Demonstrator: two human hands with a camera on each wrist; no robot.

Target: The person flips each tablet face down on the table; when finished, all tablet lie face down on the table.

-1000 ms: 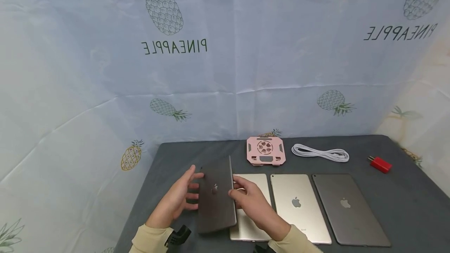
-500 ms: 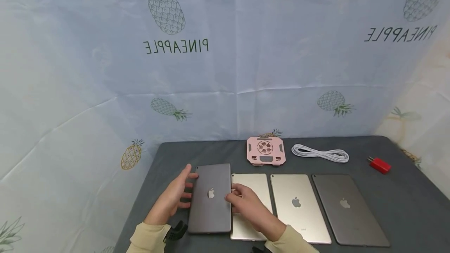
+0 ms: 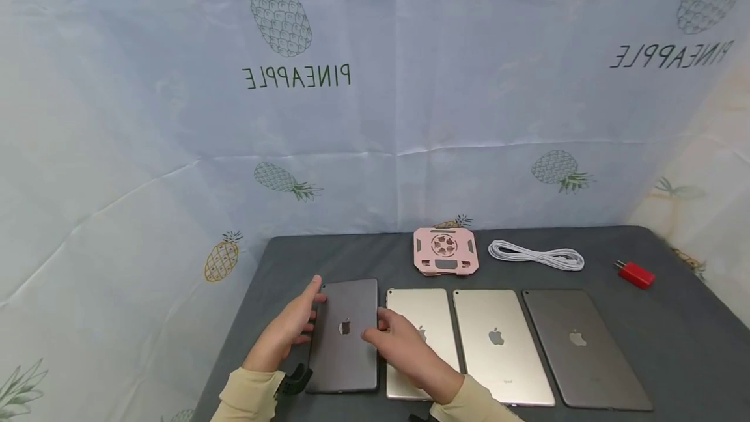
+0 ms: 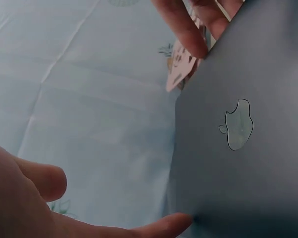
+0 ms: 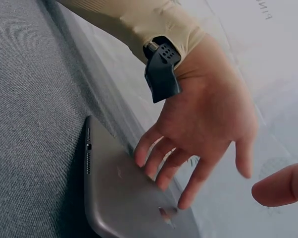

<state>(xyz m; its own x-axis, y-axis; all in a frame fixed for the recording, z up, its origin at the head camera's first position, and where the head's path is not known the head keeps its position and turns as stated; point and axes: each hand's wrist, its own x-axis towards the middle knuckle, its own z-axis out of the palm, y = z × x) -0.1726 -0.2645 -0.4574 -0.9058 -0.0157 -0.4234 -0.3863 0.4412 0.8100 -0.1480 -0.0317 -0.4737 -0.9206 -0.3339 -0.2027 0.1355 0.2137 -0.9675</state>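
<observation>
A dark grey tablet lies back up, with a shiny apple logo, at the left end of a row of tablets. My left hand is beside its left edge, fingers spread and fairly straight, the fingertips at the edge. At the opposite edge my right hand holds the tablet, with the thumb over its back and the other fingers bent at the side. Close up in the right wrist view, the grey tablet shows its port end, with the left hand beyond it.
Two gold tablets and another grey tablet lie to the right on the dark cloth. Behind them are a pink stand-like plate with a round cutout pattern, a coiled white cable and a red plug adapter. A pineapple-print curtain hangs behind.
The grey tablet has gone from tilted up to lying nearly flat, and has shifted slightly left. Both hands have moved with it.
</observation>
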